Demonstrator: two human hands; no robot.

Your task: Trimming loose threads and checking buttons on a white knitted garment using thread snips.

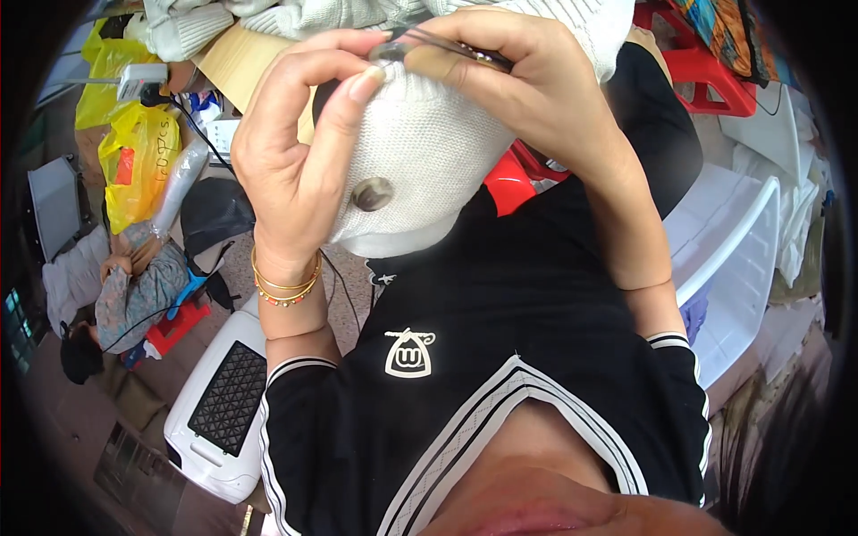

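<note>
Both hands are raised at the upper middle over a cream knitted garment (420, 143). My left hand (299, 147), wearing thin gold bracelets, is closed, with thumb and fingertips pinching the knit's upper edge beside a dark round button (388, 53). My right hand (527, 85) is closed round a slim dark metal tool (460, 49), whose exact kind I cannot make out. Its thumb tip meets the same edge from the right. A second, brown-grey button (371, 194) sits lower on the knit. The fingers partly hide the upper button.
More cream knitwear (313, 16) lies at the top on a wooden board (241, 67). Red plastic stools (706, 76) and a white plastic bin (728, 259) stand right. At left are yellow bags (134, 161), a white-and-black appliance (223, 402) and a seated person (134, 295).
</note>
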